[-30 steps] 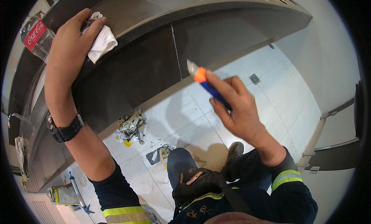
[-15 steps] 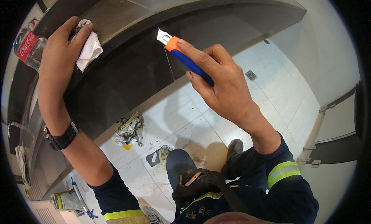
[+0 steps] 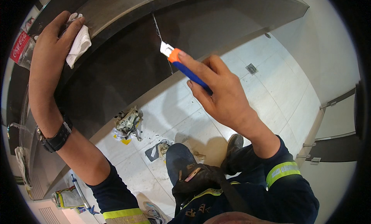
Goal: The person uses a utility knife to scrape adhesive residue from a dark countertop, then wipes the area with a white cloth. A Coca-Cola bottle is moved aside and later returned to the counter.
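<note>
My right hand (image 3: 226, 92) is closed round a blue and orange utility knife (image 3: 191, 74). The knife's short blade touches, or is very close to, a pale vertical seam (image 3: 156, 26) in the dark front panel (image 3: 116, 61) of the counter. Pinned at the counter's edge, a crumpled white cloth or paper wipe (image 3: 79, 47) is gripped under my left hand (image 3: 52, 42). Part of the wipe is hidden beneath the fingers. Beside that hand stands a clear plastic bottle (image 3: 24, 50) with a red label.
Crumpled dirty paper (image 3: 128, 123) lies on the tiled floor near a dark flat piece (image 3: 154, 152) with scraps. A caulking gun (image 3: 81, 193) rests by a bag (image 3: 66, 199) at lower left. A floor drain (image 3: 251, 68) sits right of my knife hand. A rag (image 3: 22, 166) hangs at far left.
The knife has moved down along the seam, with more of the pale line showing above the blade. My left hand with the wipe appears slightly farther left and up.
</note>
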The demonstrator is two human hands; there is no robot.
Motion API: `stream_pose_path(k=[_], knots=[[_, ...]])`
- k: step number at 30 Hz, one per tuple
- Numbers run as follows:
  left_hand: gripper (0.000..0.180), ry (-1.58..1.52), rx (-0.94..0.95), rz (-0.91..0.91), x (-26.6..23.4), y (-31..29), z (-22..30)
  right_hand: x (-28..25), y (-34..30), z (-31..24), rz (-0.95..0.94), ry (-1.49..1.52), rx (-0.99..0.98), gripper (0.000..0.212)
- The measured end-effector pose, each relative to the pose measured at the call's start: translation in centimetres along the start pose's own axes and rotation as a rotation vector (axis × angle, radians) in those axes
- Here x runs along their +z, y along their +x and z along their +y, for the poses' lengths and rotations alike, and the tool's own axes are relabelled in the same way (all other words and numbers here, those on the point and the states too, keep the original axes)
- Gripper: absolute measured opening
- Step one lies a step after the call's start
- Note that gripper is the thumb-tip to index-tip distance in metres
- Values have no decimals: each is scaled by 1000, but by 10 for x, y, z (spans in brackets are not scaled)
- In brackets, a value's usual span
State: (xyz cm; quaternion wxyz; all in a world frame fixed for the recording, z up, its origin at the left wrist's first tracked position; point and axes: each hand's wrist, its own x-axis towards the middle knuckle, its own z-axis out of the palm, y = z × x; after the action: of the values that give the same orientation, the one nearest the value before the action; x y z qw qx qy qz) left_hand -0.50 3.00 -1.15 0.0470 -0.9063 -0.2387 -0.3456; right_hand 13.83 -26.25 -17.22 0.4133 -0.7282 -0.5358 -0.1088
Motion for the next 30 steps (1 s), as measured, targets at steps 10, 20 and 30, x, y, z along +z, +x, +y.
stream_pose_path(k=[10,20,30], knots=[[52,-40,20,-45,0,3,5,20,-52,26,-322,-38,224,57],[26,-101,203,790,-18,-57,60,-44,-83,72,-510,-103,320,53],[24,-269,159,434,94,-89,142,-52,-89,88,-557,-31,366,55]])
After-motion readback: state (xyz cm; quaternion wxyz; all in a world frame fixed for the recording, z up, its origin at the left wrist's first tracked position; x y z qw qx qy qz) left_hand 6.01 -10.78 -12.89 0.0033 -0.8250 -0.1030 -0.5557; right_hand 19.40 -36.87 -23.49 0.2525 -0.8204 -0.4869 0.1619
